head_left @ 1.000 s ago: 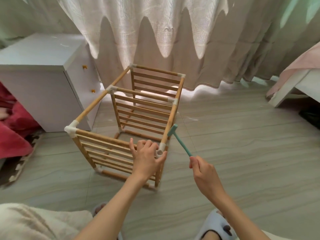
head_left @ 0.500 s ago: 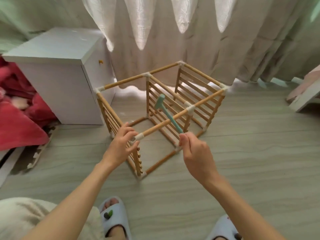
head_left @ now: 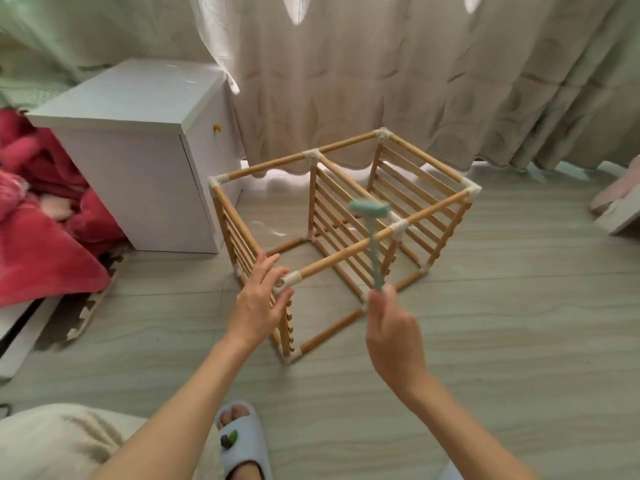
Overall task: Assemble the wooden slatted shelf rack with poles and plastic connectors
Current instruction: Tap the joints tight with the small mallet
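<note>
Right hand (head_left: 393, 336): grip clamped on the lower end of the mallet (head_left: 372, 237) handle, fingers wrapped. The mallet stands near upright, its head blurred, raised above the rack's (head_left: 346, 220) near top pole (head_left: 349, 252) and close to the middle connector (head_left: 398, 230). Half a second ago the head lay lower and tilted leftward, over the rack's interior; it has since swung up. Judgement: a tapping stroke is being readied, most likely on that middle connector, though the target cannot be confirmed.

Left hand (head_left: 261, 303): grip apart, fingers spread, palm against the rack's near left corner, beside the corner connector (head_left: 289, 280). Earlier the fingers curled around that connector; they have now loosened to a flat bracing contact. Whether any finger still presses the connector itself cannot be told.

The rack stands on the floor (head_left: 485, 341), just ahead of both hands. It has turned over the last second, so the long near pole now runs from the left hand up and rightward behind the mallet. Three slatted panels are upright, and white connectors show at all visible corners. Judgement: the frame is essentially built; remaining work appears to be seating joints.

Outward from the rack: a white cabinet (head_left: 138, 150) just left of it, a curtain (head_left: 381, 81) behind it, red bedding (head_left: 41, 220) left of the cabinet. A slipper (head_left: 242, 441) lies nearer than the rack, below the left forearm.

Risk noted: a strike on an unbraced rack could shift it.
</note>
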`<state>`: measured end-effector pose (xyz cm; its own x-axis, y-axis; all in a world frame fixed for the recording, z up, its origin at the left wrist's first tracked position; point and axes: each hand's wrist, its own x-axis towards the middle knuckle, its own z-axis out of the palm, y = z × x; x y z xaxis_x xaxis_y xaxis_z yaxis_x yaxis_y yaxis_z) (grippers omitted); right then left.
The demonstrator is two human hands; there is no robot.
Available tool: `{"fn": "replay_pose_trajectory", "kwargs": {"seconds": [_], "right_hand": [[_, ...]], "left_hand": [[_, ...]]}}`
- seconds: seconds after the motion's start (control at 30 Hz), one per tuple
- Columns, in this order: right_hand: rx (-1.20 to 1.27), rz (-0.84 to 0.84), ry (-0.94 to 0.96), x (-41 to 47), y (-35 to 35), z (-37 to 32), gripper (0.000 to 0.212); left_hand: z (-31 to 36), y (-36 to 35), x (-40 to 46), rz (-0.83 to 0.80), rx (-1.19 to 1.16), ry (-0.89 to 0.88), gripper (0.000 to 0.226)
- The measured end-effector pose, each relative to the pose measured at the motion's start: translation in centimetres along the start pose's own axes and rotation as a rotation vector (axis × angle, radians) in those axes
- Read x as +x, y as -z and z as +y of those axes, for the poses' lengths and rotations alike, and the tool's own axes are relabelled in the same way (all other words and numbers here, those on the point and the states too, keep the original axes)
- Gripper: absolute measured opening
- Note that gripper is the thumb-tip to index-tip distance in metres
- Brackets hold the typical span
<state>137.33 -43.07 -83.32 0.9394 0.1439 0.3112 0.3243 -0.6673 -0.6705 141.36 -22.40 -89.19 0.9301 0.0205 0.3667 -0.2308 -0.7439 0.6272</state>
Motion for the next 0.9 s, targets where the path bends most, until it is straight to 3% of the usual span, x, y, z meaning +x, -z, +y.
{"fn": "replay_pose_trajectory", "kwargs": {"seconds": [0.07, 0.1, 0.23, 0.27, 0.3, 0.4, 0.47, 0.57, 0.6, 0.7, 0.73, 0.9], "right_hand": [[-0.379, -0.325, -0.118, -0.7, -0.8, 1.1, 0.031], [-0.368, -0.344, -0.158, -0.5, -0.7, 1.3, 0.031], [0.135, 0.16, 0.049, 1.1, 0.7, -0.4, 0.033], [0.147, 0.184, 0.079, 1.1, 0.7, -0.5, 0.032], [0.095, 0.132, 0.057, 1.1, 0.4, -0.5, 0.031], [-0.349, -0.321, -0.123, 0.1, -0.9, 0.8, 0.03], [-0.213, -0.239, -0.136, 0.7, -0.7, 1.0, 0.031], [0.094, 0.131, 0.007, 1.5, 0.3, -0.3, 0.034], [0.089, 0.122, 0.004, 1.5, 0.3, -0.1, 0.033], [-0.278, -0.296, -0.177, 0.7, -0.4, 1.6, 0.032], [-0.341, -0.344, -0.223, 0.7, -0.4, 2.6, 0.033], [-0.087, -0.011, -0.182, 4.1, 3.7, 4.0, 0.031]], "left_hand": [[-0.1, 0.1, -0.2, -0.016, 0.001, 0.004, 0.039], [-0.1, 0.0, -0.3, -0.022, 0.0, -0.001, 0.043], [-0.3, -0.2, -0.2, -0.006, -0.008, -0.004, 0.05], [-0.3, -0.3, -0.2, -0.005, -0.005, -0.008, 0.05], [-0.3, -0.3, -0.2, -0.003, -0.002, -0.005, 0.05], [-0.3, -0.4, -0.3, -0.007, 0.007, 0.017, 0.052], [-0.3, -0.3, -0.2, -0.014, 0.007, 0.006, 0.052], [-0.5, -0.4, -0.1, -0.021, -0.009, 0.003, 0.046], [-0.5, -0.5, -0.1, -0.017, -0.021, 0.012, 0.042], [-0.1, -0.3, -0.2, 0.01, -0.067, 0.056, 0.034], [0.0, -0.3, -0.2, 0.013, -0.067, 0.045, 0.034], [0.3, -0.4, -0.2, 0.04, -0.025, 0.032, 0.022]]}}
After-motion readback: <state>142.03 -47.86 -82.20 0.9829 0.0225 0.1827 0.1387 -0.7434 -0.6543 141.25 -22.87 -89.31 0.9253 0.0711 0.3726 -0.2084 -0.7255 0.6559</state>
